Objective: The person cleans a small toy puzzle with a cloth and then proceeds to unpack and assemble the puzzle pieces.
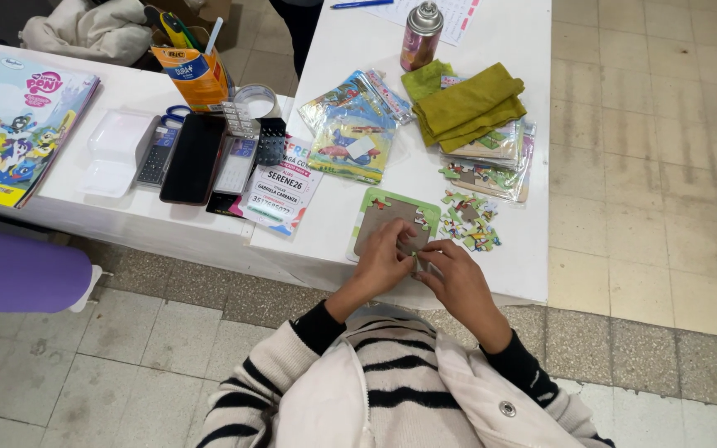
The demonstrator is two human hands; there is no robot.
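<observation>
One spray can (421, 35), one puzzle tray (392, 220), two hands — left (383, 259), right (456, 278) — one colouring book (18, 124)

Green cloths (468, 106), spray can (421, 36), black phone (193, 158), colouring book (18, 124).

one head-worn camera looks steeply down from above, close over the white table's (508, 274) near edge.

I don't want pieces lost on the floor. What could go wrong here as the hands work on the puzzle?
The puzzle tray sits near the table edge, so a nudge from the left hand or right hand might tip it off. The loose pieces lie close beside it and a sleeve could sweep them away.
</observation>
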